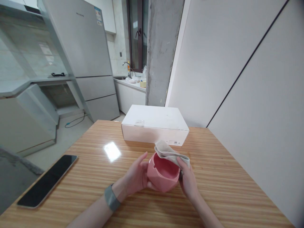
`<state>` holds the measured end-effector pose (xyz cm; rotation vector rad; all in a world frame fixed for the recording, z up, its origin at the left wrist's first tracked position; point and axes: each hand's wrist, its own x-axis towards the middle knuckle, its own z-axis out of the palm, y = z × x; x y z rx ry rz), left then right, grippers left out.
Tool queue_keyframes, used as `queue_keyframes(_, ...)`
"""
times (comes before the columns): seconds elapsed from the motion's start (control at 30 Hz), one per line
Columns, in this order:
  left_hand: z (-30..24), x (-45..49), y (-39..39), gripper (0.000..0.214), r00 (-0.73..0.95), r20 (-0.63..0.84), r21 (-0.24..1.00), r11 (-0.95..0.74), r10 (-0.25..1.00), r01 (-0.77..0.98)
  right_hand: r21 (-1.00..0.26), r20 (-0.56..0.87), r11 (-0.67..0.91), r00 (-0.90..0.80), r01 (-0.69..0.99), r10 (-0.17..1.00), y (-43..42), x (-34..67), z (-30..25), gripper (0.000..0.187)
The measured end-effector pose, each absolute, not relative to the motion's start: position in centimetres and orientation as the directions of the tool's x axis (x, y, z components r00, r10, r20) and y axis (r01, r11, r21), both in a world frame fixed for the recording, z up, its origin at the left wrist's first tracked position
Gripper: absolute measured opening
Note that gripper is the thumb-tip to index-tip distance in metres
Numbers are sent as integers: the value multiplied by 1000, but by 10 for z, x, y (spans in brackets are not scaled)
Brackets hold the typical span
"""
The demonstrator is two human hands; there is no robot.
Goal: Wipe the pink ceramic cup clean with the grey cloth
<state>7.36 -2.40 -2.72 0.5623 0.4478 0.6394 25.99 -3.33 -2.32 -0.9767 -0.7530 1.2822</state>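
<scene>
A pink faceted ashtray (pixel 163 182), with notches in its rim, is tilted so that its hollow inside faces me. My left hand (pixel 139 174) grips it from the left, the thumb raised off the side and the fingers partly hidden beneath. In my right hand (pixel 187 179) is a folded light grey cloth (pixel 166 151), pinched under the thumb and draped over the far right rim. Some of the right fingers are hidden behind the ashtray and cloth. A grey band (pixel 111 198) circles my left wrist.
A white cardboard box (pixel 155 129) lies across the far part of the wood-grain table (pixel 95 177). A black-screened phone (pixel 48 180) rests near the left edge. Beyond are a grey fridge (pixel 78 41) and a sink counter; a white wall (pixel 237 104) borders the right.
</scene>
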Motion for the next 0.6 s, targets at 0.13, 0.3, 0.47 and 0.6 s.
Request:
queue_keyframes(0.13,-24,74,-25,53,739,-208,617,672,641,-409,-873,-108,-35,122,-486,987,-32,262,-18,35)
queue_keyframes(0.3,-33,72,-27,48,747,-200,626,669,634,-400,-841,-108,-41,92,-540,990,-32,263,-14,32)
queue_keyframes(0.47,-44,72,-25,48,722,-141,632,623,677,-461,-829,-115,-65,56,-555,992,-32,264,-15,33)
queue_keyframes(0.6,-39,78,-29,44,651,-70,655,527,756,-541,-864,-65,-14,85,-503,994,-29,265,-20,38)
